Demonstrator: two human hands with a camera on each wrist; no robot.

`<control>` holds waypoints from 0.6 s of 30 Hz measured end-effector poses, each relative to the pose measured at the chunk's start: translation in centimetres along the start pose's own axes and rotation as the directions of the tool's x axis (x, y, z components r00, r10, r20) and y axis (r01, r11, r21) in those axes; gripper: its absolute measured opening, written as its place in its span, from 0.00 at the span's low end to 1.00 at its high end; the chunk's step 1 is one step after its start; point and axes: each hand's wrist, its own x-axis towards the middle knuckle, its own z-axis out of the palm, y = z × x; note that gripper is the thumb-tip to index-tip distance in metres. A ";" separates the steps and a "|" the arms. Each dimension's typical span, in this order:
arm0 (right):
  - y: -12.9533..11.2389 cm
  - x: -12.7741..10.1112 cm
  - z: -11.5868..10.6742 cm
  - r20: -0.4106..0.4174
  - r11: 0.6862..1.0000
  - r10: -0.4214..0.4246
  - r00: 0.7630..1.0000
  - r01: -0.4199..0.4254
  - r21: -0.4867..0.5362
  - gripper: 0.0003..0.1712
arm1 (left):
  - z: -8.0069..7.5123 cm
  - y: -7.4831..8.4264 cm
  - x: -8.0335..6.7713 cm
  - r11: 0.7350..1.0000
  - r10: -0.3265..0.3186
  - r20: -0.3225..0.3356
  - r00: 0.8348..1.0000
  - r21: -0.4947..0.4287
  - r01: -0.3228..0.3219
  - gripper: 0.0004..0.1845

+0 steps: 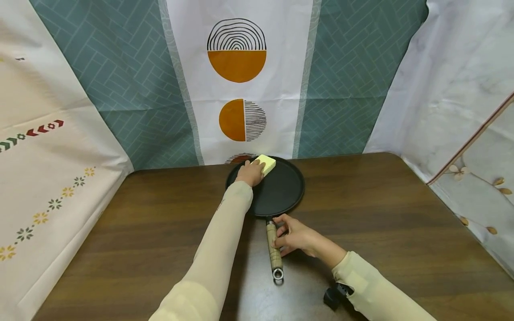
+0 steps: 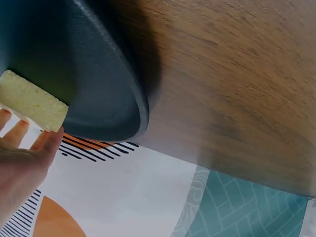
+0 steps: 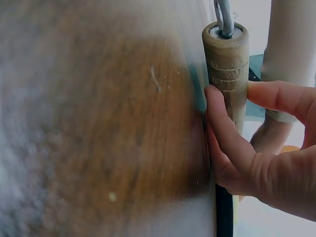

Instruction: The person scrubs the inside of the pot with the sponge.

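A black flat round pan (image 1: 281,189) lies on the wooden table near its far edge, its wooden handle (image 1: 274,247) pointing toward me. My left hand (image 1: 250,173) grips a pale yellow sponge (image 1: 267,164) over the far left part of the pan. In the left wrist view the fingertips hold the sponge (image 2: 32,101) by one side, close to the pan's raised rim (image 2: 140,111). My right hand (image 1: 297,236) pinches the handle, thumb on one side and fingers on the other, as the right wrist view shows near the handle's ringed end (image 3: 225,49).
The brown table (image 1: 168,240) stretches out on both sides of the pan. Behind it hangs a teal and white cloth (image 1: 345,89) with orange half-circles. Patterned white cloths hang at the left (image 1: 52,169) and right (image 1: 462,111). A black strap device (image 1: 335,296) sits on my right wrist.
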 end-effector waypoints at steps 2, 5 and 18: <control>0.0 0.0 0.0 0.000 1.000 0.000 1.000 0.000 0.000 0.39 | -0.1 -0.1 -0.1 1.000 -0.001 0.005 1.000 -0.013 0.001 0.27; 0.0 -0.1 -0.1 0.001 1.000 -0.003 1.000 0.003 0.000 0.39 | -0.2 -0.2 -0.5 1.000 -0.008 0.006 1.000 -0.026 0.008 0.28; -0.1 -0.2 0.2 0.000 1.000 -0.007 1.000 0.007 -0.004 0.40 | 0.1 -2.1 -1.5 0.999 -0.007 -0.023 1.000 -0.038 0.006 0.28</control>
